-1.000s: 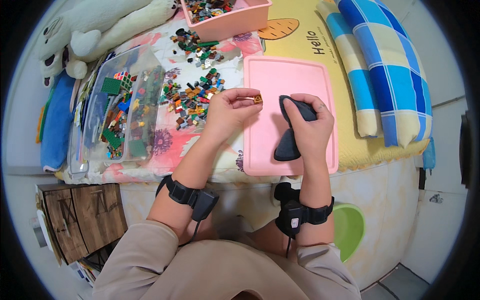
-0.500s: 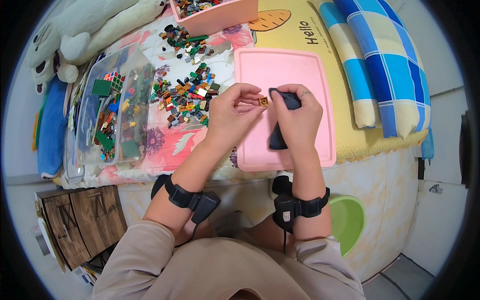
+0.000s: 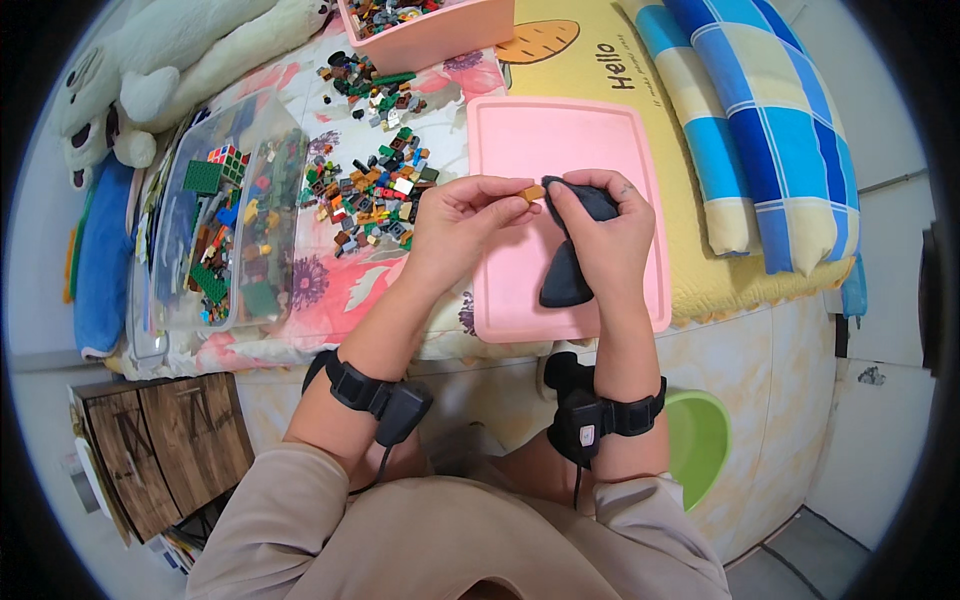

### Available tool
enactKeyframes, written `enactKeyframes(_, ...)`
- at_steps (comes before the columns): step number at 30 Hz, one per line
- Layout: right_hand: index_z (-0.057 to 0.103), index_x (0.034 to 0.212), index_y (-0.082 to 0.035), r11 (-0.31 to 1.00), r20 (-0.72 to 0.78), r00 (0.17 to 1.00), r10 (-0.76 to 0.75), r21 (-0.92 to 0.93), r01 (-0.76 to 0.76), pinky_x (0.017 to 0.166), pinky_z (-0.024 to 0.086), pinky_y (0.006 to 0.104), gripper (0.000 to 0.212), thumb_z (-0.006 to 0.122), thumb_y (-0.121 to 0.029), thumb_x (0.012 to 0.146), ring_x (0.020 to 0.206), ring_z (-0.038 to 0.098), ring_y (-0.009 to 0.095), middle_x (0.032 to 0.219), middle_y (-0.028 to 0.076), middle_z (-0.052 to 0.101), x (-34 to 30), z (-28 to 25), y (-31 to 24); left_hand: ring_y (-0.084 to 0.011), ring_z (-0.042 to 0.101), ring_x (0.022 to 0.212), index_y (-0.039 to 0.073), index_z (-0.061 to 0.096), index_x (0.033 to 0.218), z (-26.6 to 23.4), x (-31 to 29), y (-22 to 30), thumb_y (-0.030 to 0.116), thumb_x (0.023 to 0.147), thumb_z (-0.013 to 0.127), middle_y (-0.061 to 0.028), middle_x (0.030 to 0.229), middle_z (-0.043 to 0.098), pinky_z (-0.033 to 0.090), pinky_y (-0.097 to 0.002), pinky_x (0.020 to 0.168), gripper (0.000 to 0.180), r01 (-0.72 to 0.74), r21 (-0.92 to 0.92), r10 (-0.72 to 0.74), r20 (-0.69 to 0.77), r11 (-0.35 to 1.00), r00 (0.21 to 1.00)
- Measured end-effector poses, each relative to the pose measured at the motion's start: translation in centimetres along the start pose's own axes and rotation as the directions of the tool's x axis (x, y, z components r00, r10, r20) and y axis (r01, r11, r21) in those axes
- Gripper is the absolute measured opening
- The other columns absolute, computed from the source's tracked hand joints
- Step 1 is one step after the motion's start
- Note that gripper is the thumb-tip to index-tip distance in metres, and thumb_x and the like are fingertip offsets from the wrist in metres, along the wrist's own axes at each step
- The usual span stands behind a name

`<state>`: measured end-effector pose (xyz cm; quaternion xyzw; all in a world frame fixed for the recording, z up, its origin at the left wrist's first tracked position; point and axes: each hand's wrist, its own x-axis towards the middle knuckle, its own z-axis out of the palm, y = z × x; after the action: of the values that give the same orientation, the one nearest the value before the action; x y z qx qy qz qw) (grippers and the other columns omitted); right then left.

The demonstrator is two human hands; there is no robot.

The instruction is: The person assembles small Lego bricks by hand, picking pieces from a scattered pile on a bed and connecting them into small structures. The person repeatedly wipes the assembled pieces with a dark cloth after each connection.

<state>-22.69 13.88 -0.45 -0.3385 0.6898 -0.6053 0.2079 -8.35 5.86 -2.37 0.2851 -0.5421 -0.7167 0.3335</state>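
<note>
Between the thumb and fingers of my left hand (image 3: 465, 220) is a small orange-brown toy brick (image 3: 533, 193). Close on its right, my right hand (image 3: 610, 225) grips a dark grey cloth (image 3: 568, 275), bunched at the top with its lower end hanging down. An edge of the cloth lies right by the brick; whether they touch I cannot tell. Both hands are over a pink plastic lid (image 3: 510, 305). Left of my hands, a loose pile of mixed toy bricks (image 3: 385, 190) lies on the flowered sheet.
A clear plastic box (image 3: 165, 270) with bricks and a puzzle cube stands at the left. Beyond the lid is a pink bin (image 3: 440, 40) of bricks. Checked blue pillows (image 3: 790, 130) lie at the right, a white plush toy (image 3: 150, 90) far left. A green basin (image 3: 698, 445) stands below.
The brick has turned in my left fingers and now shows a smooth side instead of its hollow one. My right hand has shifted slightly right, and the cloth's lower end has swung out.
</note>
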Motion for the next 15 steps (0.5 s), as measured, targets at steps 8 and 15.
enactKeyframes(8, 0.071, 0.095, 0.001, 0.987, -0.032, 0.998, 0.057, 0.153, -0.051, 0.071, 0.053, 0.0236, 0.020, 0.081, -0.008, 0.080, 0.078, 0.066, 0.011, 0.088, 0.007, 0.070, -0.4, -0.6, -0.7, -0.0184, 0.071, 0.098, -0.001, 0.060, 0.127, 0.0, 0.1, -0.1, 0.015, 0.101, 0.060, -0.0155, 0.115, 0.070, 0.060, -0.0282, 0.083, 0.031, 0.069, -0.295, -0.052, 0.064, 0.953, 0.997)
enactKeyframes(15, 0.068, 0.095, 0.003, 0.889, 0.141, 0.984, 0.111, 0.428, -0.162, 0.063, 0.055, 0.0232, 0.020, 0.081, -0.005, 0.081, 0.072, 0.066, 0.012, 0.086, 0.009, 0.070, -0.6, 0.4, -1.0, -0.0147, 0.070, 0.091, -0.002, 0.062, 0.125, -0.6, 0.0, -0.7, 0.010, 0.098, 0.064, -0.0094, 0.105, 0.070, 0.061, -0.0262, 0.079, 0.030, 0.213, -0.364, -0.181, 0.119, 0.907, 0.976)
